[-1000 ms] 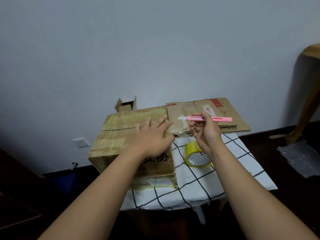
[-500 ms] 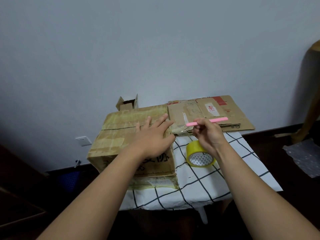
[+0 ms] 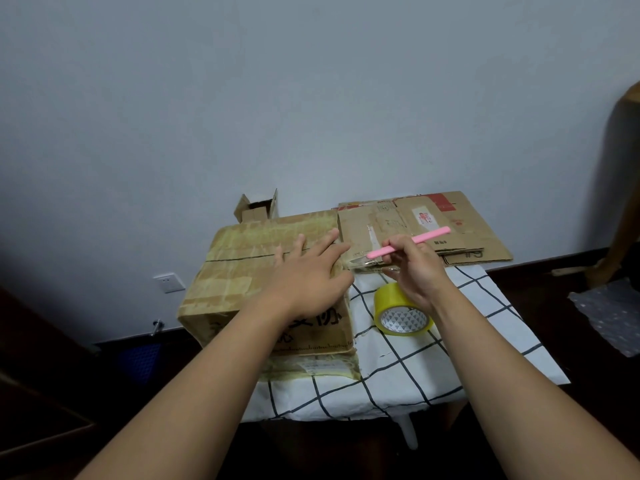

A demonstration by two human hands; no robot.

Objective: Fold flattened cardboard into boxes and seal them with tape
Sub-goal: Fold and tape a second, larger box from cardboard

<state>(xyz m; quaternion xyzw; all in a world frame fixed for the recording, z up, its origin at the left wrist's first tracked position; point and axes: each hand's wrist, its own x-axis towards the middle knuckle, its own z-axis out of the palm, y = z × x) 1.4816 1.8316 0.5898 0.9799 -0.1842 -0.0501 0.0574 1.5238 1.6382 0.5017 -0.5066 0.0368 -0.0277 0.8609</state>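
A folded cardboard box [image 3: 242,278], covered in yellowish tape, stands on the left of the table. My left hand [image 3: 308,275] lies flat on its top with fingers spread. My right hand [image 3: 415,268] grips a pink utility knife [image 3: 408,242], tilted up to the right, just right of the box's top corner where a strip of clear tape hangs. A yellow tape roll [image 3: 398,311] lies on the cloth below my right hand. A stack of flattened cardboard [image 3: 460,230] lies at the back right.
The small table [image 3: 450,372] has a white cloth with a black grid. A small open box [image 3: 256,209] stands behind the big box by the wall. A wall socket [image 3: 169,282] is at left, bubble wrap [image 3: 613,313] on the dark floor at right.
My right hand has come down and slightly left with the pink knife, which now tilts up to the right near the box corner. My left hand stayed flat on the box.
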